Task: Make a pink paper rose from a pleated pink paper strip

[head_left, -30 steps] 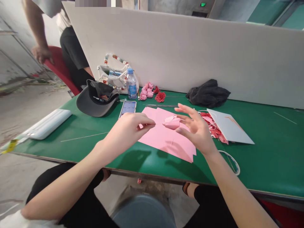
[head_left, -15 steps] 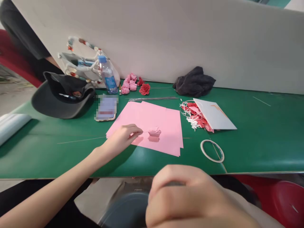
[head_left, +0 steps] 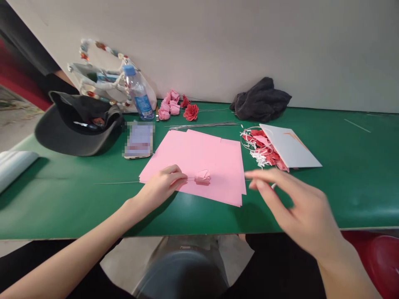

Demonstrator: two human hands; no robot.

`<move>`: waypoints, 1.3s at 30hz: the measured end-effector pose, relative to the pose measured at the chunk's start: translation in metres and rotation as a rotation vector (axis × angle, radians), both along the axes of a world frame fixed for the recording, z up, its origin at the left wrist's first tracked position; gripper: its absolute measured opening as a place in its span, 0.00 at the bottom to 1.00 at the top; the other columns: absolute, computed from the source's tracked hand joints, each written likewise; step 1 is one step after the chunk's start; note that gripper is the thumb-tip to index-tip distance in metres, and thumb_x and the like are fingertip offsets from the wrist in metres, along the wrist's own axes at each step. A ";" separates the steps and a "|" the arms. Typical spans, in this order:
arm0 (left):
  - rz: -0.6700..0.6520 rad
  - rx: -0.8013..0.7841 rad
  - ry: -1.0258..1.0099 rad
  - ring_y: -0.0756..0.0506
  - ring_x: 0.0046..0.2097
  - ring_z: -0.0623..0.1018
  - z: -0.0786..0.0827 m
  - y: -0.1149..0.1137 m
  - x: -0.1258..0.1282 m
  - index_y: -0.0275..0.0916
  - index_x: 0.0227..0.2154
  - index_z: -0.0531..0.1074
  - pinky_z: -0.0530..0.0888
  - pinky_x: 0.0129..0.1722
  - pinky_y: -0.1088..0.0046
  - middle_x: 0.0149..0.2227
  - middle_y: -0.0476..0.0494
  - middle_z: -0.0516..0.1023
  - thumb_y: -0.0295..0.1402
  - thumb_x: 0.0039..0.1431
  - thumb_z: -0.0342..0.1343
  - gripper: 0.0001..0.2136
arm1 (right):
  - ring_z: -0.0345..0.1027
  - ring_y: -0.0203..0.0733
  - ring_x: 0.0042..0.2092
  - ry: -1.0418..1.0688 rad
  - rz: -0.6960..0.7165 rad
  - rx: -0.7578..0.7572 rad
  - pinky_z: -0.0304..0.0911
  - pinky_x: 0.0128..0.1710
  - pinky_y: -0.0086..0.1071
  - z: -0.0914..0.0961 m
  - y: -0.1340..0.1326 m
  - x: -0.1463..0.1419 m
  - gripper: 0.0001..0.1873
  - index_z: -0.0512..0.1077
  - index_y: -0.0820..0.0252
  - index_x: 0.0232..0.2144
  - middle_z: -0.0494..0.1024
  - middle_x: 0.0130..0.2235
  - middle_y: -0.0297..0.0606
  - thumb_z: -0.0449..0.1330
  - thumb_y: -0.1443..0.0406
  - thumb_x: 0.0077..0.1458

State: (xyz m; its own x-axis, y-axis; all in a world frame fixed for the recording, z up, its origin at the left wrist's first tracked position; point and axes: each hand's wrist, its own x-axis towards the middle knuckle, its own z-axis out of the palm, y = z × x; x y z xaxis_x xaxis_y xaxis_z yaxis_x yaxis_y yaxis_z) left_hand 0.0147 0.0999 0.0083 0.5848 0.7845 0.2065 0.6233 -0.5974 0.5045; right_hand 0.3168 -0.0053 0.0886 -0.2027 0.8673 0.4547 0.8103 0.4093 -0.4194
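No legible text recorded, blue label on plastic water bottle (head_left: 141, 101) too small to be read, phone screen (head_left: 139, 139) pixelated and unreadable

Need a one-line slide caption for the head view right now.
Head view: left hand pinches a wire-stemmed pink paper rose over pink paper sheets on a green workbench; right hand open, blurred.

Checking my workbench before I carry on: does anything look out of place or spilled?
Loose red and white paper scraps spill out from under a flat white card on the green table. A black cap also lies upside down, with small items inside it.
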 end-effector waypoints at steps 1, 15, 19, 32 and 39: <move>-0.002 -0.008 0.007 0.45 0.36 0.77 0.000 0.001 0.000 0.36 0.38 0.79 0.72 0.37 0.70 0.36 0.41 0.76 0.35 0.68 0.48 0.14 | 0.75 0.45 0.36 -0.051 -0.138 -0.060 0.66 0.33 0.35 -0.013 0.010 0.014 0.11 0.72 0.55 0.44 0.80 0.37 0.40 0.55 0.57 0.64; 0.110 -0.037 -0.051 0.41 0.49 0.77 0.029 -0.006 0.009 0.40 0.51 0.75 0.73 0.49 0.65 0.48 0.39 0.76 0.42 0.70 0.46 0.18 | 0.70 0.50 0.28 -0.230 -0.536 -0.402 0.60 0.29 0.39 -0.056 0.008 0.077 0.09 0.64 0.54 0.28 0.77 0.28 0.42 0.51 0.59 0.57; 0.121 -0.016 -0.164 0.41 0.55 0.74 0.052 -0.018 0.012 0.42 0.55 0.72 0.70 0.56 0.64 0.54 0.40 0.73 0.39 0.69 0.48 0.17 | 0.73 0.44 0.31 0.035 -0.360 -0.319 0.63 0.29 0.35 0.015 0.017 0.041 0.10 0.70 0.53 0.33 0.80 0.34 0.37 0.55 0.56 0.61; -0.244 -0.756 -0.588 0.41 0.55 0.77 0.097 -0.049 -0.002 0.48 0.65 0.61 0.72 0.58 0.59 0.51 0.42 0.80 0.34 0.69 0.50 0.23 | 0.75 0.39 0.39 0.556 0.413 -0.617 0.71 0.44 0.35 0.042 0.079 -0.052 0.08 0.73 0.59 0.32 0.78 0.34 0.34 0.65 0.60 0.57; -0.217 -0.883 -0.732 0.43 0.44 0.82 0.091 -0.046 0.000 0.43 0.64 0.64 0.78 0.49 0.62 0.47 0.39 0.81 0.29 0.62 0.58 0.27 | 0.75 0.43 0.47 0.544 0.308 -0.418 0.69 0.51 0.40 0.011 0.080 -0.060 0.11 0.77 0.57 0.39 0.81 0.42 0.38 0.63 0.56 0.59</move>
